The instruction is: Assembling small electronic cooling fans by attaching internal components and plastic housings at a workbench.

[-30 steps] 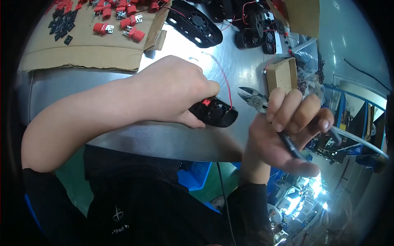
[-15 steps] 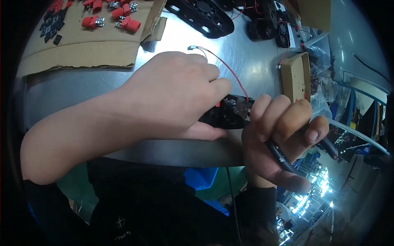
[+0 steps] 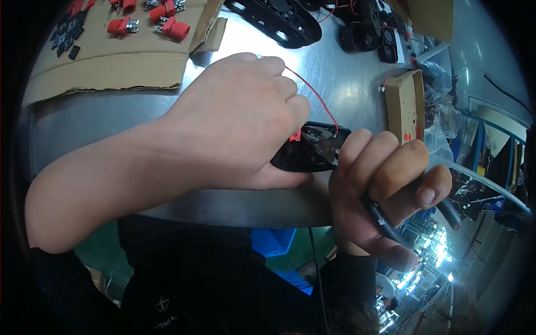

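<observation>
Black housing (image 3: 301,159) was gripped near the centre by the left hand (image 3: 243,120) from nine o'clock, thumb and fingers closed on it; the cutters (image 3: 382,223) were held at four o'clock in the curled fingers of the right hand (image 3: 386,178), their head laid over the housing; a red part (image 3: 296,135) was already present inside, its fastening not discernible; a red wire (image 3: 317,94) was extended toward eleven o'clock; the cutter work was judged unfinished; loose red parts (image 3: 177,29) were left unfitted at ten o'clock.
</observation>
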The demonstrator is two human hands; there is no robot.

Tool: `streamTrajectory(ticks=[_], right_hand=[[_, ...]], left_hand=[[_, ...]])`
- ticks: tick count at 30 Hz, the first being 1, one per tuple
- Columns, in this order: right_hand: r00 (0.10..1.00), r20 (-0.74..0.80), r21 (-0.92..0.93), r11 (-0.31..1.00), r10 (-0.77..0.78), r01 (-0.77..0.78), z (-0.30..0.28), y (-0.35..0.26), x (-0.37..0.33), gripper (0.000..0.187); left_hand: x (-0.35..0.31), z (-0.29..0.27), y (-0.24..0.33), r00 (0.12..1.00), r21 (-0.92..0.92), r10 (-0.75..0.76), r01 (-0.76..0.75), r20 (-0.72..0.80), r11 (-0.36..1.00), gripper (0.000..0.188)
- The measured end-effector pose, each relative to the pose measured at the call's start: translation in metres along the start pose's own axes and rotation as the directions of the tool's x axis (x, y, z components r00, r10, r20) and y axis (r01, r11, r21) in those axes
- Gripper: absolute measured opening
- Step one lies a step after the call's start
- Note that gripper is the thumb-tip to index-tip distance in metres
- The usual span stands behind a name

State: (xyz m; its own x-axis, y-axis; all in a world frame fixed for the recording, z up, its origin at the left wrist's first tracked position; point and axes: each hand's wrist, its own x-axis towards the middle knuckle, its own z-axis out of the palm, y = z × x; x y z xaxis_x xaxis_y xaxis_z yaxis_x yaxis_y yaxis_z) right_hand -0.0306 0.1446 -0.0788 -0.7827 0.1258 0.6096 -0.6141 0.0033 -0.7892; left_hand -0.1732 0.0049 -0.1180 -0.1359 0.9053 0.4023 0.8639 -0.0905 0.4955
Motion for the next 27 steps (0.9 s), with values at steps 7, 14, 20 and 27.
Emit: streamTrajectory(ticks=[7,14,20,27], right_hand=[[0.999,0.034,-0.092,0.996,0.008,-0.004,0.007,0.001,0.0,0.069],[0.975,-0.037,-0.051,0.974,0.217,-0.219,0.004,-0.006,0.023,0.069],[0.832,-0.091,-0.093,0.828,0.547,-0.554,0.018,-0.029,0.043,0.06],[0.864,-0.052,-0.089,0.859,0.501,-0.503,0.006,-0.028,0.036,0.056]], left_hand=[[0.003,0.0,0.004,0.997,0.024,-0.068,0.067,0.037,0.997,0.048],[0.001,0.0,0.012,0.993,0.031,-0.101,0.099,0.058,0.995,0.042],[0.0,0.001,0.023,0.992,0.183,-0.11,0.098,0.056,0.978,0.04],[0.004,0.005,0.026,0.992,0.21,-0.124,0.115,0.028,0.971,0.041]])
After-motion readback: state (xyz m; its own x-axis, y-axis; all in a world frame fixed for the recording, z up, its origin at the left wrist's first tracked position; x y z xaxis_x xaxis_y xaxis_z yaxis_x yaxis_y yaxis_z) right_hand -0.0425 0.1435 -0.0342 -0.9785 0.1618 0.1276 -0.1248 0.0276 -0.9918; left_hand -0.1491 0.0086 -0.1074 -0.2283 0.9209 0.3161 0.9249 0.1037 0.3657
